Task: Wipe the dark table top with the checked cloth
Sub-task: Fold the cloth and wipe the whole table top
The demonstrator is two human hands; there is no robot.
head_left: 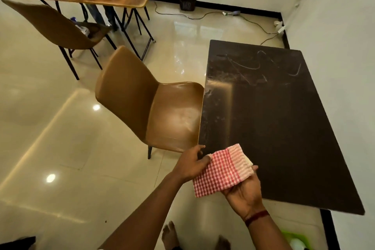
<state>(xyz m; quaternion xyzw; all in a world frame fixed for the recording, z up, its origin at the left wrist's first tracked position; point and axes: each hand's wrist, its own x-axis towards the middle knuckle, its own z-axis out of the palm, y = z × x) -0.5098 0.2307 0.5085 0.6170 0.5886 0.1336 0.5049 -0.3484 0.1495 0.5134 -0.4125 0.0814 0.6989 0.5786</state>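
Holding the checked cloth [222,170] between both hands, just at the near-left corner of the dark desk [274,128], w/ the cloth not yet flat on the surface. Left hand [191,165] pinches the cloth's left edge, fingers [205,160] closed on the fabric. Right hand [243,191] lies palm-up under the cloth's right side, fingers mostly hidden beneath it; thumb tip shows at the far-right edge, so it reads as a support grip, clamped on the cloth.

Key relation: nearly all the desk lies ahead and to the right of the fingers, its long axis running away from the person, roughly front-to-back. Pale smears and streaks sit at the far end and along the left edge, well apart from the cloth. Right hand is nearer the desk's middle; left hand sits at the corner, beside the tan chair [150,105] tucked against the left edge.

Judgement: wiping hasn't begun; next move prob. needs the cloth laid flat under one palm, then pushed forward along the long axis. Far streaks may need a lean or step in.
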